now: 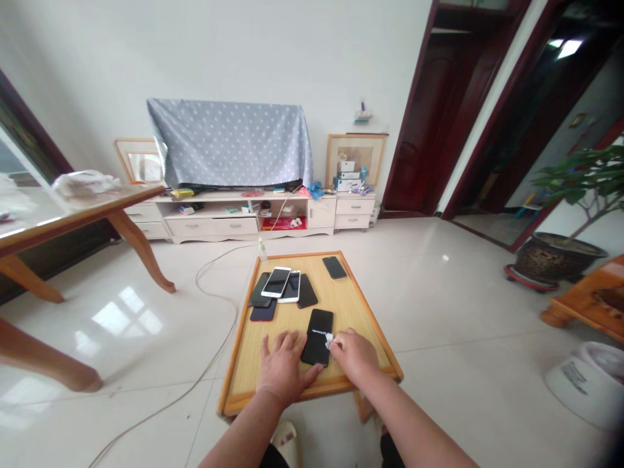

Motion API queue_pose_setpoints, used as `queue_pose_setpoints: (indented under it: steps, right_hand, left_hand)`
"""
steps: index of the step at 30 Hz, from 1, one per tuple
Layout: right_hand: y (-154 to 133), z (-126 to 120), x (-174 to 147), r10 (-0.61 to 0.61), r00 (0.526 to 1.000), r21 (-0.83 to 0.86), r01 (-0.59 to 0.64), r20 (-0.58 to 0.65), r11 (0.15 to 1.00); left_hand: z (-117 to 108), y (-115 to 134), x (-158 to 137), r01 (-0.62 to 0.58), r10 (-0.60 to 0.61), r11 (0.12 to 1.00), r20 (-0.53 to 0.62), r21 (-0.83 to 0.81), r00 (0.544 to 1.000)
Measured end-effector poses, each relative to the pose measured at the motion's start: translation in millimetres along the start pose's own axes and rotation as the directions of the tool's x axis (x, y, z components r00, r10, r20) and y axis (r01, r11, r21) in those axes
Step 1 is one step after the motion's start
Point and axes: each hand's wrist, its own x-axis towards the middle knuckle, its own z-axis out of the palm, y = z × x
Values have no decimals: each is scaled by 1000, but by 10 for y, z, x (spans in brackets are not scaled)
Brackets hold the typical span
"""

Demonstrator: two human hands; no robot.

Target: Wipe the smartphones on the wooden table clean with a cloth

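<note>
A black smartphone [316, 354] lies flat near the front of a small wooden table [358, 305], white lettering lit on its dark screen. My left hand [281, 369] rests beside it with fingers spread, the thumb at the phone's lower edge and the fingertips near its left side. Pinched in my right hand [355, 354] is a small white tissue [329, 339], which touches the right part of the screen. Farther up the table several phones overlap in a group, among them a white-framed phone [276, 282]. Another black phone [334, 267] lies alone at the far right corner.
A clear bottle [262, 250] stands at the table's far left corner. A cable [214, 364] runs across the floor on the left. A larger wooden table [131, 198] is at left, a white bucket [585, 383] at right, and a low white cabinet [209, 226] along the wall.
</note>
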Motion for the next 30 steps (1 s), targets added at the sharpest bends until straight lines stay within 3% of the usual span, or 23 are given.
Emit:
queue_pose_setpoints:
  steps: [7, 12, 19, 23, 30]
  right_hand:
    - [202, 128, 188, 75, 983, 270, -29, -165, 962]
    - [192, 95, 283, 55, 977, 364, 24, -205, 931]
    - [163, 71, 591, -152, 951, 276, 227, -268, 934]
    - [158, 167, 694, -161, 966, 220, 205, -205, 954]
    - [248, 133, 665, -85, 973, 218, 132, -213, 967]
  left_hand:
    - [53, 11, -1, -36, 39, 998, -71, 44, 997]
    - [94, 22, 10, -59, 68, 995, -113, 81, 991]
    - [95, 63, 35, -74, 87, 991, -117, 113, 989]
    - [122, 41, 64, -70, 81, 990, -89, 119, 993]
    - [90, 52, 55, -72, 85, 991, -111, 108, 990]
